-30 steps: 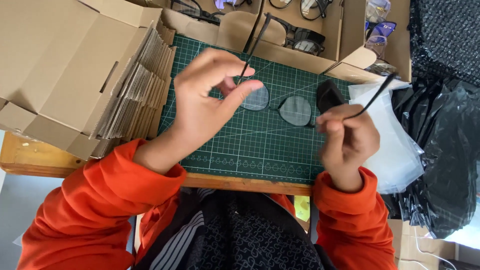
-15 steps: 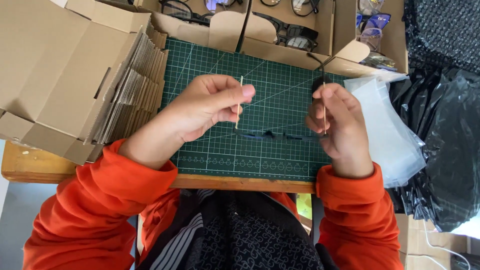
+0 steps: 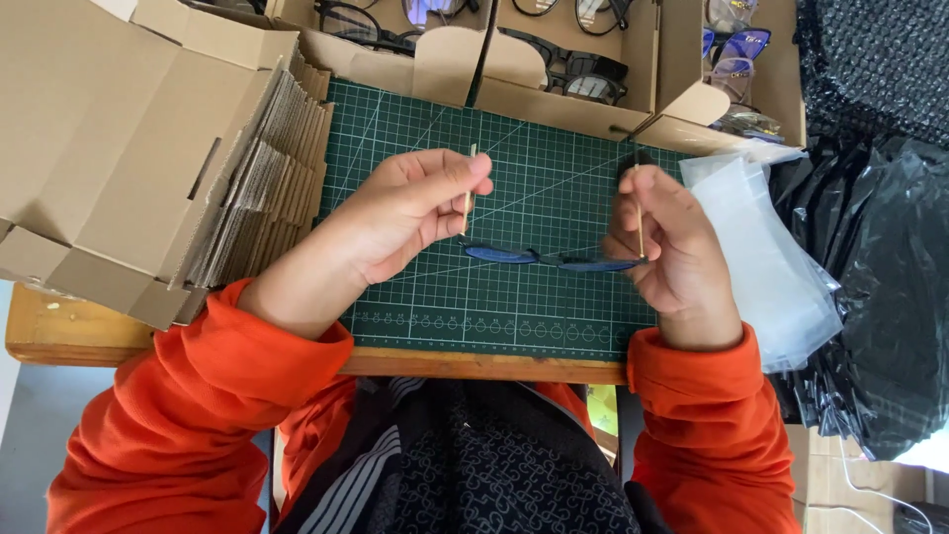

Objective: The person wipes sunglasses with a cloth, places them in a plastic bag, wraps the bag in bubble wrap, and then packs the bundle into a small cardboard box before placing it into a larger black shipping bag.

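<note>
I see left hand (image 3: 395,222) and right hand (image 3: 672,247) each pinching thin arm of glasses (image 3: 554,259) over green mat (image 3: 514,188). Light, probably fragile; grip arms near hinges, not lenses.

1. The cutting mat (image 3: 514,297) lies at the centre of the table (image 3: 59,331).
2. The pair of glasses (image 3: 554,259) is held over the mat, between the left hand (image 3: 395,222) at 9 o'clock and the right hand (image 3: 667,247) at 3 o'clock.
3. The stack of flat cartons (image 3: 277,168) lies at 9 o'clock of the mat, touching its edge.
4. The boxes of glasses (image 3: 573,74) stand at 12 o'clock.
5. The clear bags (image 3: 771,257) lie at 3 o'clock, partly on the mat.
</note>
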